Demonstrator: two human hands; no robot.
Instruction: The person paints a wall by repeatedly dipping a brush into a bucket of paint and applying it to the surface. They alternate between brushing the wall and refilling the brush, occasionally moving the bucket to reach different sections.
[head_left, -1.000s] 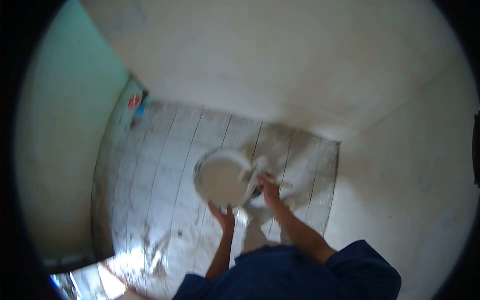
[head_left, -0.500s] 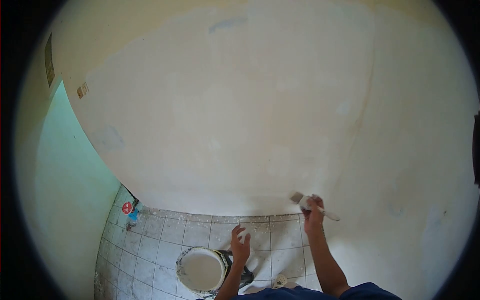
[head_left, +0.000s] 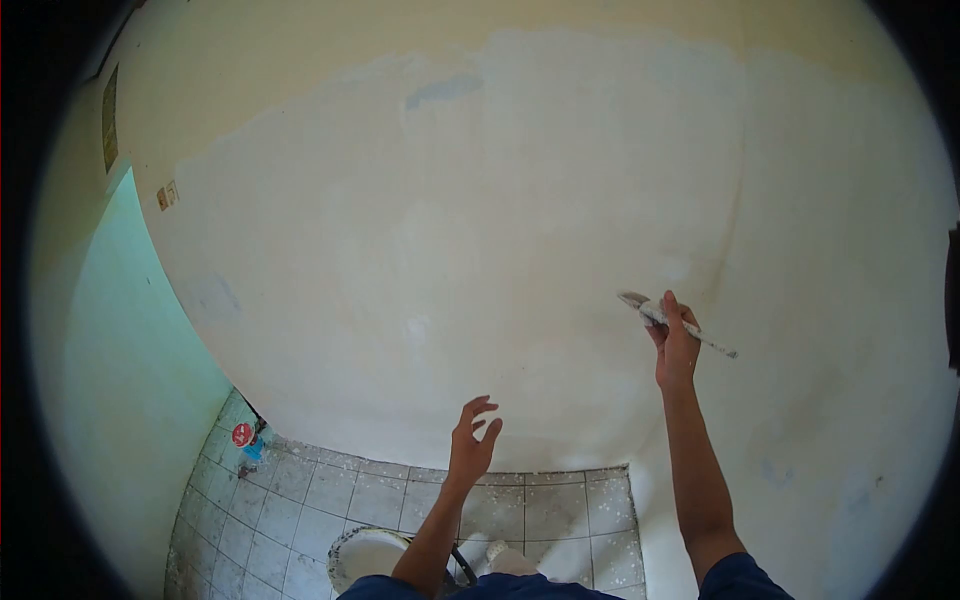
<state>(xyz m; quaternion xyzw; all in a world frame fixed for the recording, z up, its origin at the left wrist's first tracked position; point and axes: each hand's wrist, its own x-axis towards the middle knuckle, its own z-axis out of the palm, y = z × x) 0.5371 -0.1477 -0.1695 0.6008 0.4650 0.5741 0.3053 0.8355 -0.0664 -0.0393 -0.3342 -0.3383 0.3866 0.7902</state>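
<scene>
My right hand [head_left: 677,340] grips a paintbrush [head_left: 715,345] by its paint-smeared handle, bristles pointing up and left. The bristle end lies close over the pale wall [head_left: 540,250], which carries a whitish coat below a yellower upper band. My left hand [head_left: 472,440] is raised in front of the lower wall, fingers loosely curled with thumb apart, holding nothing. Below my left forearm stands a bucket [head_left: 345,550] of white paint, its rim crusted with drips and partly hidden by the arm.
Grey floor tiles [head_left: 325,490] spattered with white run along the wall's foot. A small red and blue container [head_left: 243,436] sits in the far left corner by a greenish wall [head_left: 140,330]. A brown patch [head_left: 168,195] marks the wall at left.
My right hand has lifted the brush up and to the right along the wall. My left hand has risen a little. The view has tilted up, so the bucket sits lower.
</scene>
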